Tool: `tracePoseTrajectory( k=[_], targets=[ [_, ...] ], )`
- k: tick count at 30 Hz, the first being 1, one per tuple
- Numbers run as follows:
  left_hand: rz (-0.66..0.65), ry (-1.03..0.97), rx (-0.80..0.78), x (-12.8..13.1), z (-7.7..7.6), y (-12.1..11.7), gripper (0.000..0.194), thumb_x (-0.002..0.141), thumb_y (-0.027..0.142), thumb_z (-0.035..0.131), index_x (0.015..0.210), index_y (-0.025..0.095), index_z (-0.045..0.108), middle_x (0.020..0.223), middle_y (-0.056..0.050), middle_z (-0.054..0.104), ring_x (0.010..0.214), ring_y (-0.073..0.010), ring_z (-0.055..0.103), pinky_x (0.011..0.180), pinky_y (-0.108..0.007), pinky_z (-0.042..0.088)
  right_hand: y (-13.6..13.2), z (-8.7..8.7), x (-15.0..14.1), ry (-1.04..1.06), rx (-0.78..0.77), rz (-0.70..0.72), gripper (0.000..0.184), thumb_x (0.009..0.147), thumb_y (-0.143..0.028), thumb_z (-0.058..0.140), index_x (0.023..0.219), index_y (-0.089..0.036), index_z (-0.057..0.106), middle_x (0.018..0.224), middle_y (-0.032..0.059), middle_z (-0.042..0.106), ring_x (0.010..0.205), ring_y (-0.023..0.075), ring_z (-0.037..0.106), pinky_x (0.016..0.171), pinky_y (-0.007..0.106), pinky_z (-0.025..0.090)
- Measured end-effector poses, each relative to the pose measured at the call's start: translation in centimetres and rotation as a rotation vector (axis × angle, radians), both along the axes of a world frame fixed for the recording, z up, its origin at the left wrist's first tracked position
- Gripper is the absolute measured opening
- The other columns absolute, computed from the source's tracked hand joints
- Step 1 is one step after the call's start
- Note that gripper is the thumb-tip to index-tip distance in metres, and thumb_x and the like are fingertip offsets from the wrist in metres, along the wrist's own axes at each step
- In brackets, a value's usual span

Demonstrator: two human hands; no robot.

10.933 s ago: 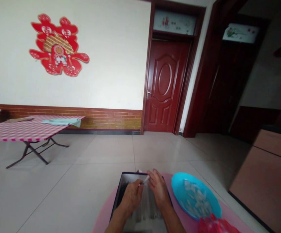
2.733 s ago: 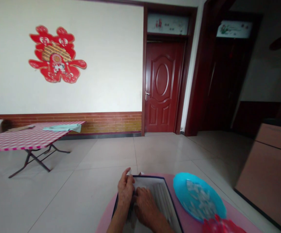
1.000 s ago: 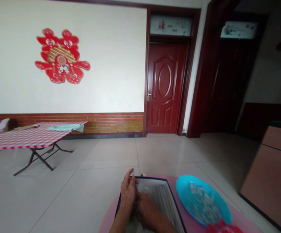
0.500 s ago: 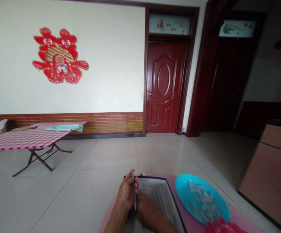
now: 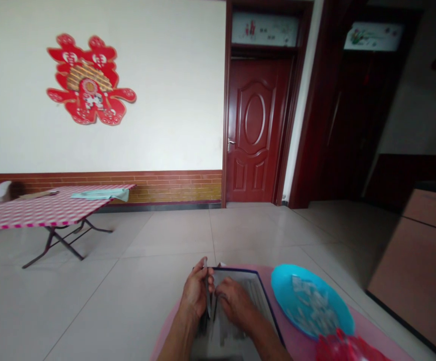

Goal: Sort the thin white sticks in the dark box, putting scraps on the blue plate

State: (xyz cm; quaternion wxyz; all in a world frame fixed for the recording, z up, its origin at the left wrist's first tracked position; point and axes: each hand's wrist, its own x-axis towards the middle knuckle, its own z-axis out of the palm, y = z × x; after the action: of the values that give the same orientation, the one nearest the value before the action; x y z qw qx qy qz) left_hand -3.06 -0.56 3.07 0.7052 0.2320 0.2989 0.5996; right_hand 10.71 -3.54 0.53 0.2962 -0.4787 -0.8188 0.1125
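My left hand [image 5: 195, 293] is closed around a slim grey pen-like stick [image 5: 207, 298], which stands nearly upright with its narrow end pointing down toward me. Close on its right, my right hand [image 5: 235, 301] has its thumb and fingers pinched together. A thin dark piece shows by those fingertips, too blurred to name. Under both hands lies a shallow box with a dark blue rim [image 5: 236, 271]. Several slim grey sticks [image 5: 255, 293] lie side by side in it, partly covered by my right hand and forearm.
The box sits on a pink round table [image 5: 265, 273]. Beside it stand a blue plate [image 5: 281, 296] of small clear pieces and a crumpled red plastic bag [image 5: 347, 346]. Farther off are a checked folding table [image 5: 52, 208], a red door [image 5: 255, 125] and a brownish cabinet [image 5: 417, 265].
My right hand has moved up and away from beneath the left hand, to the stick's right side. My left hand still holds the stick. The view has tipped slightly.
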Motion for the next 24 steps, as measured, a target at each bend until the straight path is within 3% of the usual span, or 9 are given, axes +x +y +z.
tracePoseTrajectory(
  k=[5, 12, 15, 19, 24],
  targets=[
    [0.021, 0.003, -0.005, 0.1, 0.2, 0.0, 0.037, 0.073, 0.011, 0.064, 0.107, 0.017, 0.052, 0.064, 0.004, 0.056, 0.043, -0.0066, 0.047, 0.038, -0.016, 0.033, 0.6, -0.5, 2.1, -0.023, -0.046, -0.106, 0.026, 0.072, -0.005, 0.051, 0.086, -0.018, 0.068, 0.089, 0.0050, 0.063, 0.090, 0.0192, 0.057, 0.082, 0.032, 0.042],
    [0.035, 0.014, -0.005, 0.2, 0.1, -0.1, 0.034, 0.070, 0.009, 0.064, 0.102, 0.017, 0.053, 0.063, 0.004, 0.056, 0.044, -0.0070, 0.048, 0.038, -0.016, 0.036, 0.0, -0.2, 1.2, -0.072, -0.070, -0.115, 0.023, 0.073, -0.007, 0.052, 0.081, -0.018, 0.071, 0.084, 0.0048, 0.066, 0.083, 0.0178, 0.060, 0.077, 0.029, 0.044],
    [0.046, 0.088, 0.019, 0.4, -0.2, -0.1, 0.032, 0.070, 0.016, 0.068, 0.098, 0.018, 0.055, 0.061, 0.006, 0.055, 0.041, -0.0060, 0.045, 0.035, -0.016, 0.032, 0.0, 1.1, 0.7, -0.112, -0.065, -0.137, 0.025, 0.075, -0.009, 0.052, 0.085, -0.019, 0.072, 0.086, 0.0049, 0.069, 0.085, 0.0181, 0.061, 0.078, 0.029, 0.045],
    [-0.009, 0.256, 0.090, 0.8, -0.7, -0.2, 0.034, 0.069, 0.039, 0.073, 0.090, 0.018, 0.056, 0.059, 0.007, 0.054, 0.037, -0.0048, 0.039, 0.030, -0.015, 0.026, 0.5, 3.8, 1.8, -0.148, -0.081, -0.191, 0.026, 0.075, -0.012, 0.052, 0.087, -0.019, 0.074, 0.089, 0.0056, 0.072, 0.086, 0.0189, 0.063, 0.079, 0.028, 0.045],
    [-0.069, 0.433, 0.136, 1.0, -0.9, -0.8, 0.038, 0.070, 0.051, 0.070, 0.085, 0.019, 0.056, 0.057, 0.008, 0.051, 0.037, -0.0039, 0.035, 0.033, -0.014, 0.025, -1.8, 8.3, 8.0, -0.180, -0.100, -0.234, 0.026, 0.071, -0.010, 0.052, 0.080, -0.021, 0.074, 0.084, 0.0023, 0.072, 0.082, 0.0162, 0.062, 0.076, 0.024, 0.042]
  ],
)
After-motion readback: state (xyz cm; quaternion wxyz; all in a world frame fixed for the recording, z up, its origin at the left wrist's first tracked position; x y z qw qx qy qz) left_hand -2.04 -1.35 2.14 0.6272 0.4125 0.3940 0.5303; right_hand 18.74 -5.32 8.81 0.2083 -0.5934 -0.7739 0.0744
